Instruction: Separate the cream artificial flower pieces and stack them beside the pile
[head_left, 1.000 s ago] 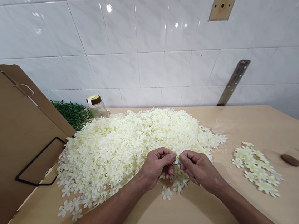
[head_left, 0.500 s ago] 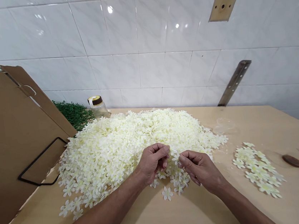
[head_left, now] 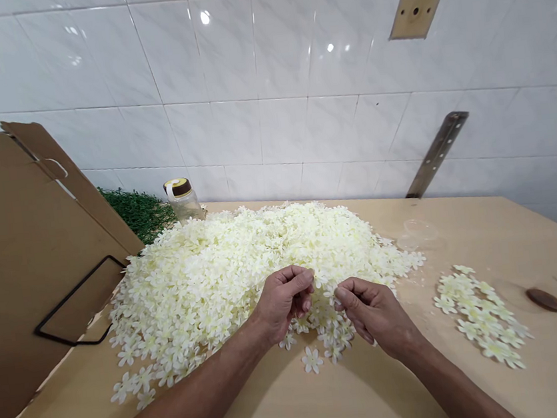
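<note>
A large heap of pale cream artificial flowers (head_left: 206, 277) covers the middle of the table, with both hands at its front edge. Thumb and forefinger of my left hand (head_left: 286, 302) are pinched on a small artificial flower (head_left: 319, 279). Just to the right, my right hand (head_left: 378, 315) also has its fingertips pressed together. Whitish petals show beside them, but what they grip blends into the heap behind. A single loose flower (head_left: 312, 360) lies on the table below the hands.
A smaller group of flowers (head_left: 484, 316) lies at the right, near a dark brown oval object (head_left: 546, 300). Cardboard (head_left: 38, 263) with a black wire frame (head_left: 64, 314) stands at the left. Behind are a clear bottle (head_left: 184, 199), green artificial foliage (head_left: 138, 211) and a tiled wall (head_left: 284, 128).
The flower between my hands has shifted slightly up and left, closer to my left fingertips. My right fingertips have moved a little away from it. The heap looks the same.
</note>
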A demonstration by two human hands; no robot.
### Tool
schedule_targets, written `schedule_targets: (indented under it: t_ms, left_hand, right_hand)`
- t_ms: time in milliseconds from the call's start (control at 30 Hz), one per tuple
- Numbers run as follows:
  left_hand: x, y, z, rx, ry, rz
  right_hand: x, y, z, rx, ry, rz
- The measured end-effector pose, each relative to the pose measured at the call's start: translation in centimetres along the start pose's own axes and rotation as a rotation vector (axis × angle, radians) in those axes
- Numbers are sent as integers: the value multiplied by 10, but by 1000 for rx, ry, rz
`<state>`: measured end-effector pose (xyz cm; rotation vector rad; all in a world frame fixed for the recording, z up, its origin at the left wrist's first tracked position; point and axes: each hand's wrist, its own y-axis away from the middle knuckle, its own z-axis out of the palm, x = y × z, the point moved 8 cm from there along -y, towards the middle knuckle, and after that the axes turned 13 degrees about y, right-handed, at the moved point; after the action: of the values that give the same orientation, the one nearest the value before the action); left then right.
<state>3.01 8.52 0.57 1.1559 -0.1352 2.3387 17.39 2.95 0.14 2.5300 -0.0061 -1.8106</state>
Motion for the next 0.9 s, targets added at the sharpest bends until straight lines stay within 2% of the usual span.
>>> schedule_targets:
  t_ms: [367, 700, 900]
  left_hand:
    - [0, -1, -1, -9, 9, 7]
    - [-1, 1, 0, 5, -3, -5]
    - [-2, 0, -1, 0, 3, 0]
  right_hand:
    - [-12, 2, 0, 29, 50, 10]
    - [-8, 3, -17, 211, 116, 15]
    - [-11, 4, -22, 275, 226, -22]
